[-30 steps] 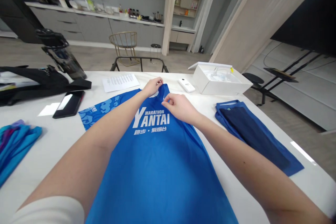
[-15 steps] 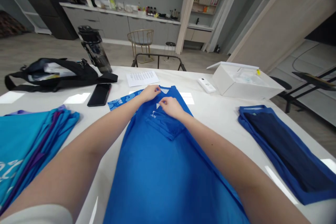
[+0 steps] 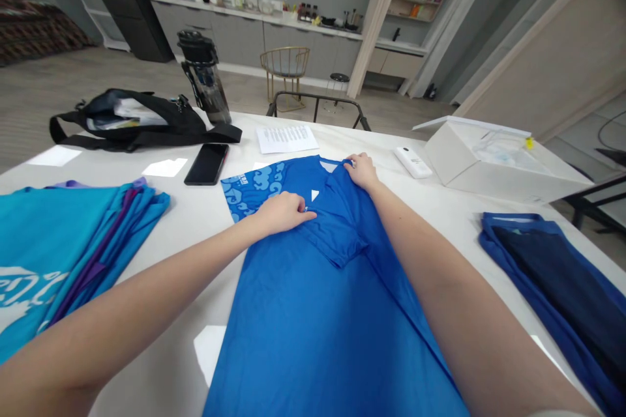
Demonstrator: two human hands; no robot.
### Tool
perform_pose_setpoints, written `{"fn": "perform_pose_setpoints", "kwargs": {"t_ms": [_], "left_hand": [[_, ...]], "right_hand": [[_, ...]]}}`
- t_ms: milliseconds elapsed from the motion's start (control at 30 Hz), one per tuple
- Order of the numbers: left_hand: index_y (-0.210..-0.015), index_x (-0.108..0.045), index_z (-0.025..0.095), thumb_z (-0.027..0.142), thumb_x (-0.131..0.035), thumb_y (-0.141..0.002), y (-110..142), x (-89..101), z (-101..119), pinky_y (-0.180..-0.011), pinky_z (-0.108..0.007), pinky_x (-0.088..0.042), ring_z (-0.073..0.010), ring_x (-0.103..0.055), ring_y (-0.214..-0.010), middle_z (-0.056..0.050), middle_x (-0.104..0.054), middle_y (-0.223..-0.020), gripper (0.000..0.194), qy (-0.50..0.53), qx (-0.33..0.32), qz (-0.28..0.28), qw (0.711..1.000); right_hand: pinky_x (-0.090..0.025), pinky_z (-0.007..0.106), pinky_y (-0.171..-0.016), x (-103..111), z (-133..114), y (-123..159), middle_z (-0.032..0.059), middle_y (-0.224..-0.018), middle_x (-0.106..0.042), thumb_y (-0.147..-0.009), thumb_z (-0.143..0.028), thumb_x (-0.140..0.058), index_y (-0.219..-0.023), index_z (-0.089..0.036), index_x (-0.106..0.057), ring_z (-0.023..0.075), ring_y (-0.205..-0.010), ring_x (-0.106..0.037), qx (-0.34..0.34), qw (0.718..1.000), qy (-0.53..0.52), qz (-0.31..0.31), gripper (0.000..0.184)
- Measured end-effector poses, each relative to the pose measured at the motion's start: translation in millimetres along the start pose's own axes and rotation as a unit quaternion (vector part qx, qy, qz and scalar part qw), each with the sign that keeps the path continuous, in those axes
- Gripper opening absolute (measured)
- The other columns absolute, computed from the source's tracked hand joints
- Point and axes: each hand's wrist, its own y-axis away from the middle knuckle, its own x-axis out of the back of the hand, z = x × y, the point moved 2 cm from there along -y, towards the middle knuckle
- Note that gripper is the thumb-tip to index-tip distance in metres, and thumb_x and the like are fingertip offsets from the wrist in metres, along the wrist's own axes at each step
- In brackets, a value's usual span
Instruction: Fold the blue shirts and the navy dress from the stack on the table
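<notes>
A blue T-shirt point(image 3: 313, 326) lies spread on the table, its collar at the far end and one sleeve folded in over the chest. The other sleeve, with a light-blue cloud pattern, stretches out to the left. My left hand point(image 3: 284, 212) is closed at the upper chest, thumb and curled fingers on the edge of the folded fabric. Beside the collar, at the right shoulder, my right hand point(image 3: 362, 171) pinches the cloth. A small white triangle shows between the hands. The fingertips' exact hold is partly hidden.
Folded turquoise and purple garments point(image 3: 63, 228) lie left, folded dark-blue clothing point(image 3: 552, 280) right. Along the back are a black bag point(image 3: 161, 120), a bottle point(image 3: 208, 81), a phone point(image 3: 207, 164), a printed sheet point(image 3: 287, 139), a white device point(image 3: 413, 162) and an open white box point(image 3: 508, 172).
My right hand has moved to the far right shoulder beside the collar. My left hand has come back from the collar to the chest. The patterned sleeve lies more spread out; the view has shifted.
</notes>
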Motion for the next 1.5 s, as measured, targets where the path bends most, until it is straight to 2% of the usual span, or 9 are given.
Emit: {"fn": "perform_pose_setpoints", "kwargs": {"t_ms": [133, 433, 633, 833, 967, 1067, 1133, 1300, 1500], "left_hand": [[-0.074, -0.063, 0.022, 0.046, -0.059, -0.092, 4.1, 0.3, -0.6, -0.066, -0.030, -0.043, -0.0206, -0.065, -0.074, -0.003, -0.070, -0.079, 0.031, 0.106, -0.017, 0.021, 0.994], [-0.092, -0.063, 0.021, 0.039, -0.062, -0.092, -16.9, 25.7, -21.9, -0.057, -0.026, -0.043, -0.0149, -0.055, -0.055, 0.004, -0.057, -0.063, 0.018, 0.306, 0.127, 0.167, 0.929], [-0.084, -0.071, 0.018, 0.028, -0.065, -0.090, -44.2, 22.9, -58.7, -0.080, -0.033, -0.050, -0.0232, -0.067, -0.079, -0.005, -0.071, -0.077, 0.013, 0.119, 0.138, 0.155, 0.971], [-0.104, -0.073, 0.021, 0.032, -0.056, -0.097, -72.8, 36.3, -58.9, -0.086, -0.035, -0.050, -0.0263, -0.068, -0.094, -0.009, -0.075, -0.096, 0.022, 0.059, 0.110, 0.244, 0.962], [-0.115, -0.070, 0.019, 0.031, -0.054, -0.098, -85.6, 31.4, -60.8, -0.091, -0.038, -0.051, -0.0278, -0.068, -0.102, -0.013, -0.074, -0.108, 0.026, 0.028, 0.138, 0.215, 0.966], [-0.132, -0.062, 0.018, 0.031, -0.053, -0.099, -77.9, 23.3, -55.9, -0.098, -0.046, -0.049, -0.0331, -0.062, -0.119, -0.018, -0.066, -0.129, 0.037, -0.051, 0.129, 0.245, 0.960], [-0.139, -0.059, 0.019, 0.032, -0.051, -0.100, -65.7, 18.0, -45.6, -0.103, -0.050, -0.046, -0.0344, -0.057, -0.128, -0.017, -0.062, -0.137, 0.041, -0.103, 0.069, 0.254, 0.959], [-0.147, -0.054, 0.022, 0.039, -0.046, -0.104, -27.1, -5.1, -11.1, -0.116, -0.047, -0.038, -0.0278, -0.049, -0.141, -0.012, -0.053, -0.154, 0.047, -0.121, -0.122, 0.122, 0.978], [-0.149, -0.051, 0.024, 0.038, -0.046, -0.105, 27.9, -35.8, 38.4, -0.122, -0.048, -0.029, -0.0248, -0.046, -0.144, -0.010, -0.052, -0.156, 0.046, -0.106, -0.196, 0.090, 0.971]], "right_hand": [[-0.048, 0.044, -0.100, 0.1, 12.8, -11.3, 0.0116, -0.111, -0.062, -0.089, -0.033, -0.063, -0.105, -0.018, -0.074, 0.0276, -0.103, -0.060, 0.001, 0.996, -0.078, 0.041, 0.025], [-0.049, 0.041, -0.095, 16.7, 18.6, -27.4, 0.0148, -0.111, -0.066, -0.088, -0.025, -0.058, -0.099, -0.016, -0.069, 0.0290, -0.100, -0.062, -0.054, 0.996, -0.052, 0.057, 0.018], [-0.050, 0.044, -0.094, 4.9, 19.5, -19.9, 0.0155, -0.115, -0.064, -0.090, -0.027, -0.058, -0.105, -0.018, -0.067, 0.0303, -0.100, -0.062, -0.053, 0.997, -0.023, 0.057, 0.019], [-0.050, 0.046, -0.094, 6.2, 16.7, -16.4, 0.0145, -0.115, -0.064, -0.094, -0.027, -0.052, -0.107, -0.020, -0.063, 0.0307, -0.105, -0.061, -0.041, 0.989, -0.044, 0.131, 0.019], [-0.050, 0.050, -0.094, 4.1, 16.0, -12.1, 0.0157, -0.120, -0.064, -0.093, -0.029, -0.053, -0.114, -0.020, -0.061, 0.0333, -0.110, -0.059, -0.076, 0.988, -0.054, 0.125, 0.024], [-0.049, 0.053, -0.095, 3.6, 12.8, 4.9, 0.0172, -0.127, -0.061, -0.091, -0.031, -0.057, -0.120, -0.021, -0.061, 0.0358, -0.115, -0.058, -0.073, 0.989, -0.054, 0.114, 0.031], [-0.049, 0.051, -0.095, 7.5, 6.7, 24.8, 0.0159, -0.125, -0.062, -0.093, -0.033, -0.057, -0.119, -0.021, -0.063, 0.0347, -0.114, -0.059, -0.022, 0.992, -0.053, 0.114, 0.029], [-0.050, 0.040, -0.091, 26.5, -14.6, 93.6, 0.0088, -0.106, -0.066, -0.098, -0.040, -0.058, -0.107, -0.024, -0.070, 0.0266, -0.098, -0.064, 0.143, 0.987, -0.067, 0.041, 0.022], [-0.046, 0.029, -0.075, 55.4, -22.6, 179.1, 0.0020, -0.086, -0.064, -0.096, -0.034, -0.065, -0.105, -0.021, -0.071, 0.0183, -0.078, -0.061, 0.171, 0.979, -0.100, -0.049, 0.017]]}}
